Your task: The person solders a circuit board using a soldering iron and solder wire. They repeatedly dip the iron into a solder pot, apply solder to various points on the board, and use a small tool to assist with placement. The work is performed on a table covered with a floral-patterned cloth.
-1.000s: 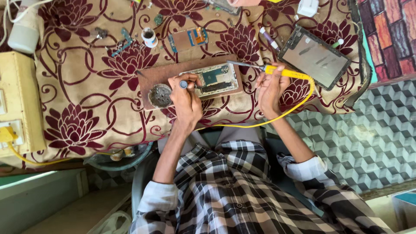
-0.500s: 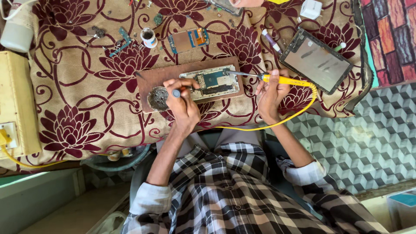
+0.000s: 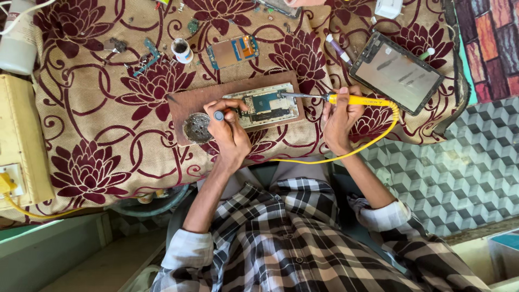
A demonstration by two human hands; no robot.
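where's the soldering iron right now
In the head view, the yellow-handled soldering iron is in the hand on the picture's right, just left of the tablet, with its tip on the opened phone on the brown board.

One opened phone sits on one wooden board, one yellow soldering iron, one tablet, one loose circuit board, one small white pot, two hands working.

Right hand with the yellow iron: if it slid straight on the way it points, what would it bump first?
The right hand holds the soldering iron, tip aimed at the opened phone on the wooden board. That phone comes first, probably its top corner; depth is unclear.
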